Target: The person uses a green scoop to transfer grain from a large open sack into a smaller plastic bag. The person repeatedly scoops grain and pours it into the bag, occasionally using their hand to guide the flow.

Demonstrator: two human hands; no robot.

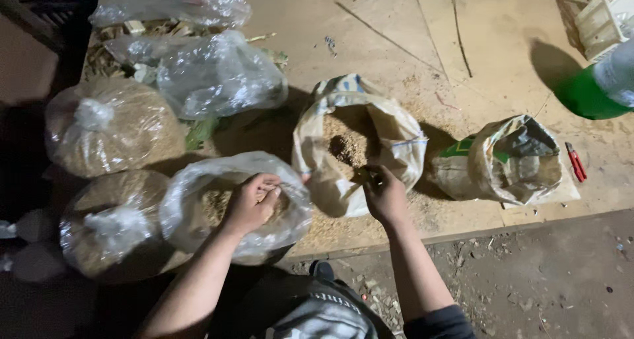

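Head view: left hand (253, 200) sits at the mouth of the open clear bag (231, 203), fingers curled over its rim, pinching the plastic to hold it open; tan grain-like fill shows inside. Right hand (385, 195) is at the lip of the woven sack (356, 141), fingers closed around something small and dark, maybe a scoop or a pinch of fill; can't tell which. Sack is open, rolled down, partly full of the same tan stuff, just right of the clear bag. Looks like the transfer step: material moving from sack to bag, bag partly filled. Next move, as I judge it: carry the right hand's load across the short gap and drop it inside the held-open mouth without spilling; left hand must keep the rim spread. Two tied bags (109, 128) of fill lie to the left, near each other, a second sack (508, 157) to the right, red cutter (576, 162) beside it. All on a plywood board (462, 48) with loose spill around the sack.
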